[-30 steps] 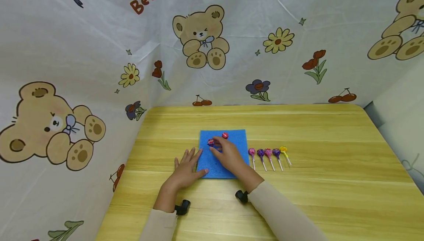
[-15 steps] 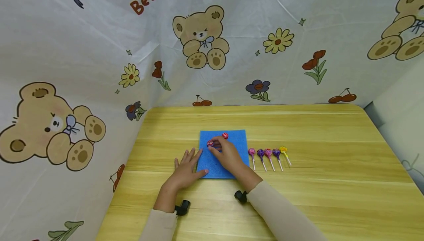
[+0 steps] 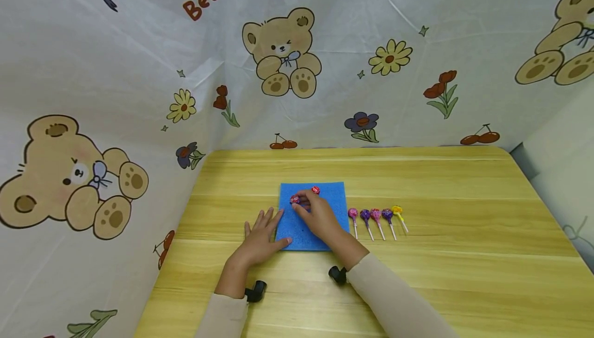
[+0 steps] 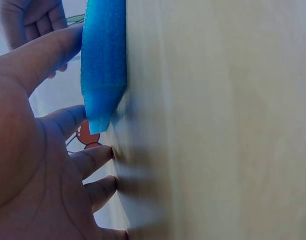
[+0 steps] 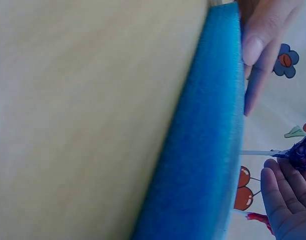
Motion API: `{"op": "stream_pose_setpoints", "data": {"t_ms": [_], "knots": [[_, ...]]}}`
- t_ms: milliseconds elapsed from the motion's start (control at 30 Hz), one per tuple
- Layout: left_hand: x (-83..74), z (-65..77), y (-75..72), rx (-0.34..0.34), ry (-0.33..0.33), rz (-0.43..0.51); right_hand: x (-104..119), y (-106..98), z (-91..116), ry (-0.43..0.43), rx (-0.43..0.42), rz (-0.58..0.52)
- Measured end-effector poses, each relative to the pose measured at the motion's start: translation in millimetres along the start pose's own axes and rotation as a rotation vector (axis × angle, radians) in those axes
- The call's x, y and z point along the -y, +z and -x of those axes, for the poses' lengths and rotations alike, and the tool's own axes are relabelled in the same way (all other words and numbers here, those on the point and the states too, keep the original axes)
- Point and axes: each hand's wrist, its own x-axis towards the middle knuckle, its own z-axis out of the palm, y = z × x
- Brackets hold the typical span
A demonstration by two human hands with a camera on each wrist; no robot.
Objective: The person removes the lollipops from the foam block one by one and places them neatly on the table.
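Note:
A blue foam block point(image 3: 311, 224) lies on the wooden table. My left hand point(image 3: 260, 242) rests at its left edge, fingers spread; in the left wrist view, the thumb and a finger touch the foam point(image 4: 104, 55) and other fingertips reach the table. Over the block's back left part, my right hand point(image 3: 320, 216) pinches the wrapped head of a purple-and-red lollipop point(image 3: 294, 200). Its white stick point(image 5: 260, 152) stands out from the foam's top face in the right wrist view. Behind that hand, a red lollipop point(image 3: 315, 190) is at the foam's back, its stick partly seen in the right wrist view.
Right of the block, several lollipops lie in a row on the table: pink point(image 3: 353, 213), purple point(image 3: 365, 215), another pink point(image 3: 375, 214), another purple point(image 3: 387, 214) and yellow point(image 3: 397, 210). A bear-printed cloth point(image 3: 325, 121) hangs behind and left of the table point(image 3: 464, 276).
My right hand and the pinched lollipop have shifted only very slightly over the foam. The left hand, the block and the row of lollipops stay where they were.

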Motion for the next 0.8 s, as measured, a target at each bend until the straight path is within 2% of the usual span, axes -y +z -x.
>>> {"op": "stream_pose_setpoints", "data": {"t_ms": [800], "knots": [[1.2,-1.0,1.3,-0.003,0.005,0.002,6.2,-14.2,8.8,-0.004,-0.062,-0.107]]}}
